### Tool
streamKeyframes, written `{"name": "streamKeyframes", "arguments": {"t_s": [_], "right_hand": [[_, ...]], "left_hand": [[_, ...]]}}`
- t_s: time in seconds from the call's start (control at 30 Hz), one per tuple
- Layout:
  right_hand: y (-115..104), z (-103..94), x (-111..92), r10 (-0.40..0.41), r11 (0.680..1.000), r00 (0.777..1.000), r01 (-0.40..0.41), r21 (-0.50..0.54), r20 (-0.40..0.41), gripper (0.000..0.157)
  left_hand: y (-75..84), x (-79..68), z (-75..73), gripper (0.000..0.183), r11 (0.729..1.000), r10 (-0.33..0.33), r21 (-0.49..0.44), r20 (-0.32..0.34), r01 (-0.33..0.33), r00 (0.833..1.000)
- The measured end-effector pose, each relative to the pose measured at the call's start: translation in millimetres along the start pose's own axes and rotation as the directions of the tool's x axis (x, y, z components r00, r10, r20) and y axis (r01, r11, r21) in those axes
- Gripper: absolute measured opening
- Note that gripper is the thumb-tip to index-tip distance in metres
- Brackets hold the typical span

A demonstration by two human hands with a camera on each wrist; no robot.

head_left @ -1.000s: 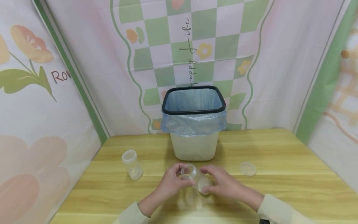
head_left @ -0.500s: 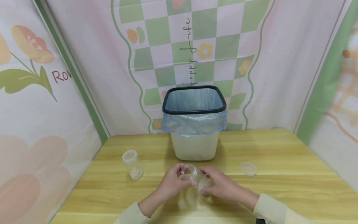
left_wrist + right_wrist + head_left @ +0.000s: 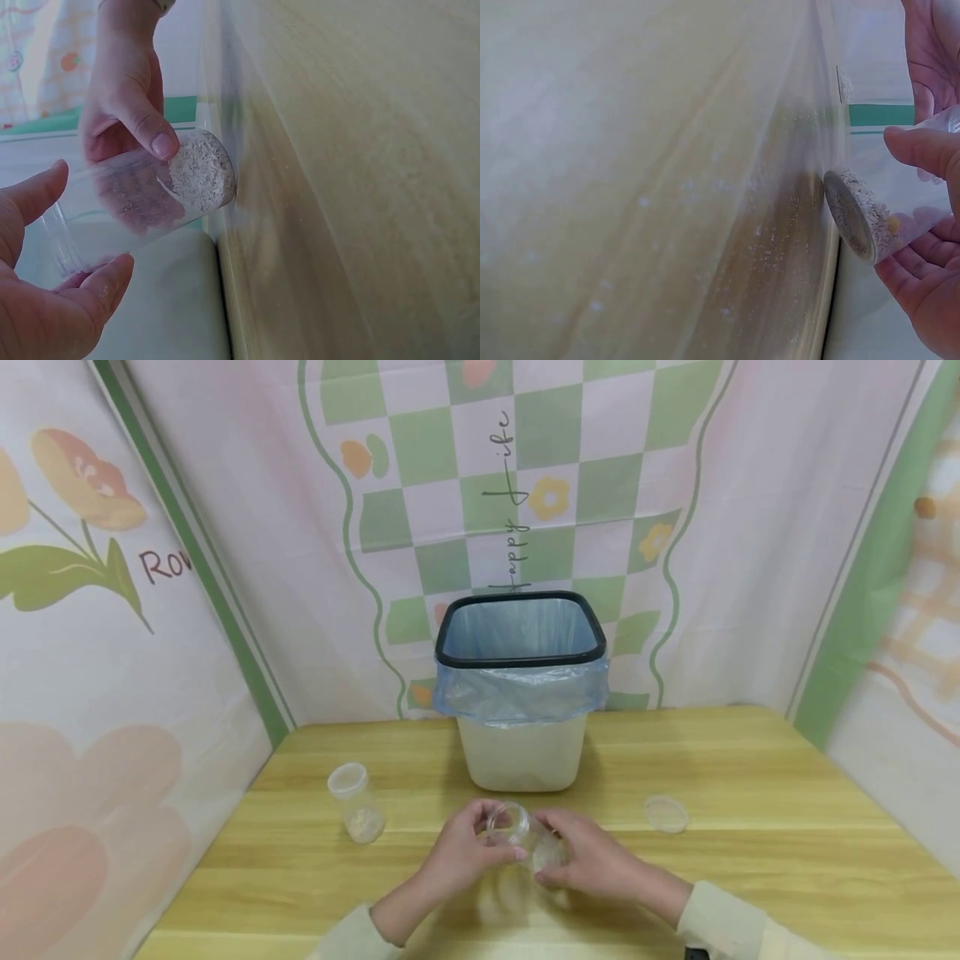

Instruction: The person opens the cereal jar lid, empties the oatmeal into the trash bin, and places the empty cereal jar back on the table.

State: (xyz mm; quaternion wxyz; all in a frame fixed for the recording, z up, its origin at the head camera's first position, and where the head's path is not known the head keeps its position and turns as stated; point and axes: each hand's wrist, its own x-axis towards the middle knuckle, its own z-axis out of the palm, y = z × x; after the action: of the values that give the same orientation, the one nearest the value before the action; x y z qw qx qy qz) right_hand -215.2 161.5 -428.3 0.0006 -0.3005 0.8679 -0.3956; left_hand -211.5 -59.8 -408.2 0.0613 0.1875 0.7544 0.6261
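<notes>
A clear plastic jar [image 3: 517, 832] without a lid is held tilted low over the table, its mouth up and toward the left. Pale flaky shavings [image 3: 201, 172] are gathered at its base. My left hand [image 3: 467, 843] grips it close to the mouth, thumb on the near side. Nearer the base, my right hand [image 3: 592, 856] holds it between thumb and fingers, as the right wrist view also shows with the jar's base [image 3: 849, 217] pointing toward the tabletop. A round clear lid [image 3: 666, 814] lies flat to the right of my right hand.
Another clear jar [image 3: 356, 802], capped and with pale bits at the bottom, stands at the left of the wooden table [image 3: 277, 885]. Behind my hands is a white bin [image 3: 525, 756] with a black rim and blue bag liner. Printed curtains enclose the table.
My right hand has shifted slightly left along the jar, its thumb now farther round the base. The left hand, the lid and the other jar stay in place.
</notes>
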Motion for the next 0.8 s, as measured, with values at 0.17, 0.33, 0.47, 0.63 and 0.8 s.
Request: {"name": "streamKeyframes", "arguments": {"t_s": [0.17, 0.33, 0.47, 0.63, 0.8], "right_hand": [[-1.0, -1.9, -1.6, 0.022, 0.999, 1.000, -0.022, 0.030, -0.004, 0.060], [-2.6, -7.5, -3.3, 0.054, 0.997, 0.998, -0.054, 0.053, -0.013, 0.060], [-4.6, -11.9, -4.4, 0.044, 0.998, 0.998, -0.043, 0.038, -0.036, 0.061], [-6.9, -16.8, -6.0, 0.014, 1.000, 0.997, -0.014, 0.001, -0.073, 0.059], [-8.2, -23.5, -9.9, 0.000, 1.000, 0.995, -0.001, -0.012, -0.097, 0.056]], "left_hand": [[6.3, -0.7, -6.2, 0.063, 0.994, 0.049, 0.101, 0.028, -0.052, 0.998], [19.8, -0.9, -16.5, 0.067, 0.969, 0.161, 0.186, 0.011, -0.160, 0.987], [36.4, 0.4, -25.6, 0.065, 0.930, 0.263, 0.276, -0.044, -0.241, 0.964], [58.9, 7.5, -40.0, 0.062, 0.840, 0.439, 0.400, -0.106, -0.366, 0.892], [76.4, 24.0, -57.3, 0.058, 0.661, 0.672, 0.528, -0.098, -0.534, 0.734]]}}
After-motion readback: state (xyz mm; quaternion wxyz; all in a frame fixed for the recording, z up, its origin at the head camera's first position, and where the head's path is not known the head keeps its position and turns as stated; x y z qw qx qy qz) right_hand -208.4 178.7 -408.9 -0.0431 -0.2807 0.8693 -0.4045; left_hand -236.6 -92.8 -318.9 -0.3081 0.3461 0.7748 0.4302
